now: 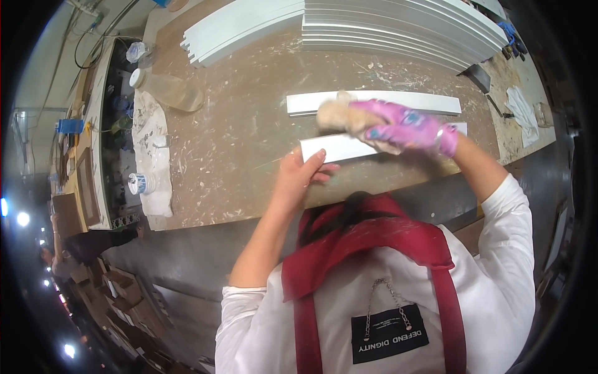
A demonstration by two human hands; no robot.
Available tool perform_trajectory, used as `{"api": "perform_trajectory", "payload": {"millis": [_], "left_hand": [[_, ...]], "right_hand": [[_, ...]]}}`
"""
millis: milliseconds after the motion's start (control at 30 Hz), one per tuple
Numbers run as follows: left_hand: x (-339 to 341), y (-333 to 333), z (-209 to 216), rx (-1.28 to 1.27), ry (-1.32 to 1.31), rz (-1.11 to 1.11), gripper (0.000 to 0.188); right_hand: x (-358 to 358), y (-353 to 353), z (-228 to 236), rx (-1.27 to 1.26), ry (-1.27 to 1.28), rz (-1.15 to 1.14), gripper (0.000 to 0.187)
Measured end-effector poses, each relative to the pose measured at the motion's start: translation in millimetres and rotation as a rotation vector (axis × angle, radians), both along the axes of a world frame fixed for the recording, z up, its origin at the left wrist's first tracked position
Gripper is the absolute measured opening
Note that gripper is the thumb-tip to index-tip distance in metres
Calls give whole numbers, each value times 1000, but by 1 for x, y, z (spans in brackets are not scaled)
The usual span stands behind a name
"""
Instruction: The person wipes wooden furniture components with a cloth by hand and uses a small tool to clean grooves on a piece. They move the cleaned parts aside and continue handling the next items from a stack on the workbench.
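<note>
My bare left hand [301,174] grips the left end of a white flat strip [342,148], its thumb on the upper face. Over that strip, my right hand [411,128], in a pink patterned glove, is closed on a beige cloth [349,117]. The cloth is bunched up and partly blurred; it covers part of the strip's middle. Just beyond lies a second white strip [430,103], apparently with another beneath it, partly hidden by the cloth and glove.
Tall stacks of white strips [398,31] stand at the back of the brown worktable [243,137]. A bottle of cloudy liquid [167,90] and a small white container [138,183] are at the left. A white rag [522,115] lies far right. Another person [62,265] is at the far left.
</note>
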State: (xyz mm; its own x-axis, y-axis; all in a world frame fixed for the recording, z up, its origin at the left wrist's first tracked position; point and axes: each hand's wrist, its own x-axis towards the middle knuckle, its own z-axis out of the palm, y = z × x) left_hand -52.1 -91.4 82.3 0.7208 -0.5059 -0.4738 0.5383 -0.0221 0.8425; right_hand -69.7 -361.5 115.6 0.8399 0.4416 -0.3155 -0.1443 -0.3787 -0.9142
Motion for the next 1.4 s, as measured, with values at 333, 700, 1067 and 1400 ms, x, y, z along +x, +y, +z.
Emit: {"api": "perform_trajectory", "payload": {"millis": [333,700,1067,1400], "left_hand": [[-3,10,-8,-11,27,-35,31],[12,25,8,-61,-52,28,33],[19,37,-27,-97,97,135,39],[48,68,-3,1050,-607,-14,54]], "right_hand": [[62,121,-11,169,-289,53,36],[14,8,-4,-89,-702,-280,39],[-40,-1,32,488,-152,-933,30],[-144,-79,-44,3,-386,-1074,43]]}}
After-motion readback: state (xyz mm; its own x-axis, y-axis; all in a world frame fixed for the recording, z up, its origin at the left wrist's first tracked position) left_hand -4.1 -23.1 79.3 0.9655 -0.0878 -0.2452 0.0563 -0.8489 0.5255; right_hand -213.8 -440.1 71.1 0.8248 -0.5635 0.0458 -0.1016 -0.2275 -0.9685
